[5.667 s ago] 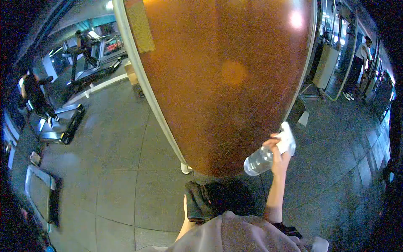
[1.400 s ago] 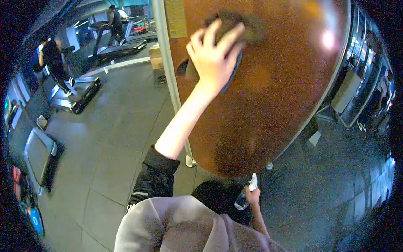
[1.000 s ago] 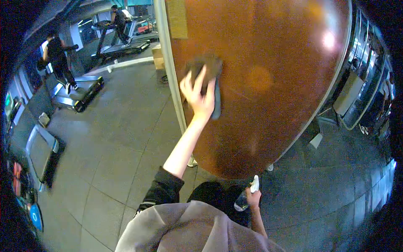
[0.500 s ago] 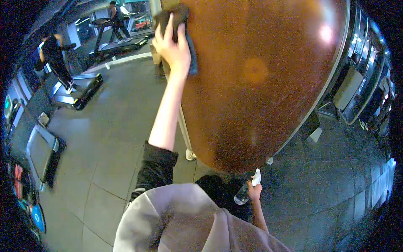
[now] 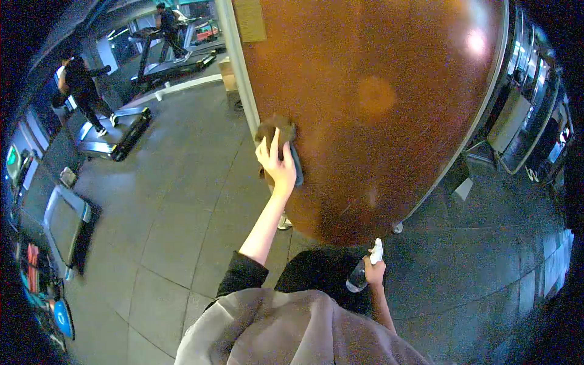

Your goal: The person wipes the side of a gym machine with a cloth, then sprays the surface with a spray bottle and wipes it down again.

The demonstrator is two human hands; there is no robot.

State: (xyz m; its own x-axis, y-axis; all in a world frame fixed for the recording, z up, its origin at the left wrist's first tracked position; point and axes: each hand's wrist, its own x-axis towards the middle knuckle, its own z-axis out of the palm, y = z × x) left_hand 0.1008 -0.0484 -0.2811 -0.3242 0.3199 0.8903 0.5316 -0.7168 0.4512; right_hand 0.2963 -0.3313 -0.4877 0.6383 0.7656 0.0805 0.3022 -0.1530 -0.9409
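Observation:
My left hand (image 5: 278, 164) presses a dark cloth (image 5: 271, 126) flat against the left edge of a large reddish-brown panel (image 5: 365, 152), its fingers spread over the cloth. A bluish fold of the cloth shows beside the wrist. Low on the right, my right hand (image 5: 375, 271) is wrapped round a clear spray bottle (image 5: 356, 277) with a white trigger head (image 5: 376, 250). The bottle is held upright but slightly tilted, close to the panel's bottom end. A pale metal strip (image 5: 244, 91) borders the panel, and a yellowish label (image 5: 251, 21) is near its top left.
White feet or casters (image 5: 397, 228) show under the panel. To the left, a person (image 5: 83, 85) is on a treadmill (image 5: 114, 135), and another person (image 5: 170, 30) is on a farther one. A grey-framed machine (image 5: 66, 225) stands at left. Gym equipment (image 5: 508, 128) lines the right side.
My left hand and the cloth have moved down along the panel's left edge, uncovering the label above. My right hand still holds the spray bottle, almost in place.

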